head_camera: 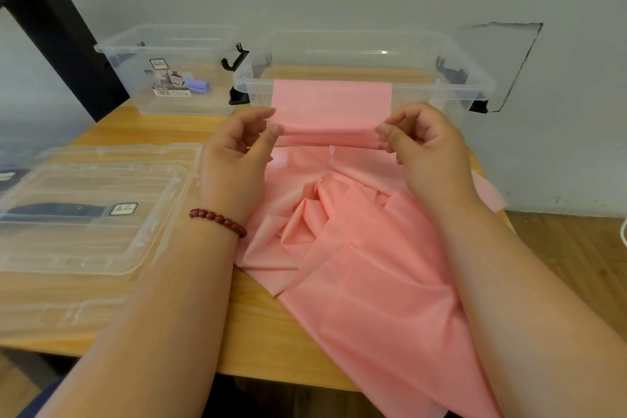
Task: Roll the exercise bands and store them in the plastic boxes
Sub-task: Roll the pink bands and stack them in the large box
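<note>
Nearest, the pink exercise band (366,265) lies crumpled in thin, matte folds on the wooden table (258,332), with its tail hanging over the near edge. Farther on, the left hand (237,153) and right hand (427,149) each pinch one end of a fold running left to right. Beyond, the band's flat end rises just before the clear plastic box (475,78). The band's long axis runs away from the viewer.

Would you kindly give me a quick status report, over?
Left hand and right hand pinch pink band at its folded end. Remainder loose, crumpled on table. Open clear box just behind; lids off to left.
</note>
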